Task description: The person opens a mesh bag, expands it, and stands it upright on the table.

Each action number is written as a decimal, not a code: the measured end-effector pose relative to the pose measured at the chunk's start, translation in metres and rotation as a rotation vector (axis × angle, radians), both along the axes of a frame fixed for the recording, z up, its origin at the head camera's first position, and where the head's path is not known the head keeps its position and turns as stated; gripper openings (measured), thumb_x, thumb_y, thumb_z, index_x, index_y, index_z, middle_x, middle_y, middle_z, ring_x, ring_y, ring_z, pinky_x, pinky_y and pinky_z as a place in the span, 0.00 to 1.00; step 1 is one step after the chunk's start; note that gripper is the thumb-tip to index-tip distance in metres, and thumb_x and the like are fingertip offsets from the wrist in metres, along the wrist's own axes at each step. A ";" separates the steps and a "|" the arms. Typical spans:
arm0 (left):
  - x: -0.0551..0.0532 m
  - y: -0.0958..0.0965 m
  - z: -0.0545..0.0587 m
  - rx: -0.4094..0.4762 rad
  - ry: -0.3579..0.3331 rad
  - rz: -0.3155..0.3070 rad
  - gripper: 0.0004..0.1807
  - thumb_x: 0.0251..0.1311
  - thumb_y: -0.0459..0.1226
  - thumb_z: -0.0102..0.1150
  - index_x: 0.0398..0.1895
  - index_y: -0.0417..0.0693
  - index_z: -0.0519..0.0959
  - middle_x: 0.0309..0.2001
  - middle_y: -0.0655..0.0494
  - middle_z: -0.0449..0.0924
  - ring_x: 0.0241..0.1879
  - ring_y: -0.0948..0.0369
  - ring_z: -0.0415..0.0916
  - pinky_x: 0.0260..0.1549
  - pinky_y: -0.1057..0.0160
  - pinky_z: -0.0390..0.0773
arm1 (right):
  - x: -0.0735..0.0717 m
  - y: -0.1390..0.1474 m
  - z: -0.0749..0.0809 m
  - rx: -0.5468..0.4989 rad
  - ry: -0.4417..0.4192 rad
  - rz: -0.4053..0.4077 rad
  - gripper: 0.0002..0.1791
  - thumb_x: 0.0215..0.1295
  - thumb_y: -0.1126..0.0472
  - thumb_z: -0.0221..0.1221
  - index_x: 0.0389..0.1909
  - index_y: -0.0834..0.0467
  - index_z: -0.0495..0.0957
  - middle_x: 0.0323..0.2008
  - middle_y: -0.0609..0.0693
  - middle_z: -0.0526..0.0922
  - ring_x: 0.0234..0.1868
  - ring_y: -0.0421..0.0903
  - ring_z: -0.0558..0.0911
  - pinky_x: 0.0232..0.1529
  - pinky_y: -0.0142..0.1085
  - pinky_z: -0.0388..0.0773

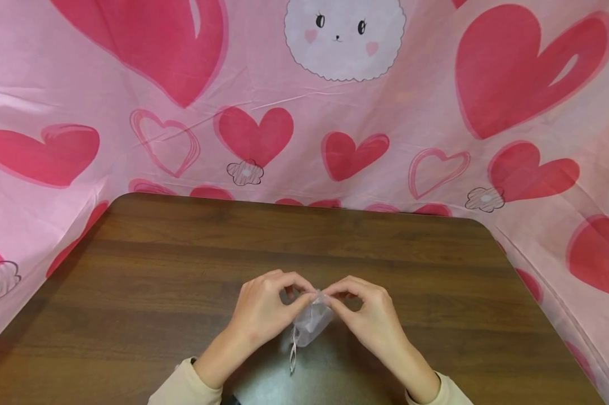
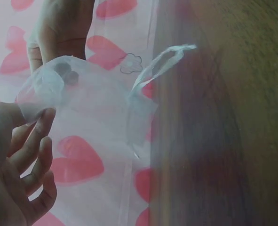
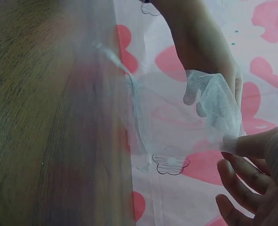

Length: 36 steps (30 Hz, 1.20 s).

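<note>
A small sheer white drawstring pouch (image 1: 311,327) hangs between both hands above the table. My left hand (image 1: 264,309) pinches one upper corner between thumb and index finger. The other upper corner is pinched the same way by my right hand (image 1: 372,315). From the pouch's lower end a thin white cord loop (image 1: 292,359) dangles. In the left wrist view the see-through mesh (image 2: 99,103) looks flat, and the cord (image 2: 164,63) sticks out at its far end. Through the pouch (image 3: 171,113), the right wrist view shows some fingertips of the left hand. No contents are visible inside.
A dark brown wooden table (image 1: 183,253) with rounded far corners lies under the hands. Pink cloth (image 1: 304,118) printed with red hearts rises around its back and sides. A small dark object (image 1: 230,400) peeks in at the bottom edge, beside the left sleeve.
</note>
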<state>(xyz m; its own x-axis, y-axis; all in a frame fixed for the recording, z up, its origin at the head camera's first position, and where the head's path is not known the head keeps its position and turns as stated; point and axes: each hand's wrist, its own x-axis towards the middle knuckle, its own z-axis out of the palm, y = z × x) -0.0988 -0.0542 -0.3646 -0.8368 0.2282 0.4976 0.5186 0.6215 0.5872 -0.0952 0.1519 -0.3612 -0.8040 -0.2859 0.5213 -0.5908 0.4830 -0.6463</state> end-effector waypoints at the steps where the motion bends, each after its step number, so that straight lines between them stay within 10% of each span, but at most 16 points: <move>1: 0.000 0.000 0.000 -0.003 0.006 0.006 0.07 0.49 0.44 0.77 0.30 0.67 0.86 0.23 0.75 0.73 0.25 0.75 0.69 0.24 0.68 0.68 | 0.000 0.000 0.000 0.003 -0.001 0.004 0.12 0.51 0.69 0.73 0.33 0.48 0.86 0.31 0.35 0.84 0.31 0.35 0.80 0.32 0.33 0.76; 36: -0.001 0.001 -0.002 -0.089 0.080 0.030 0.07 0.47 0.43 0.78 0.28 0.65 0.87 0.29 0.77 0.80 0.29 0.74 0.72 0.23 0.70 0.70 | -0.002 0.000 -0.003 0.003 0.068 -0.053 0.14 0.47 0.71 0.74 0.28 0.50 0.85 0.29 0.34 0.84 0.30 0.34 0.81 0.34 0.30 0.77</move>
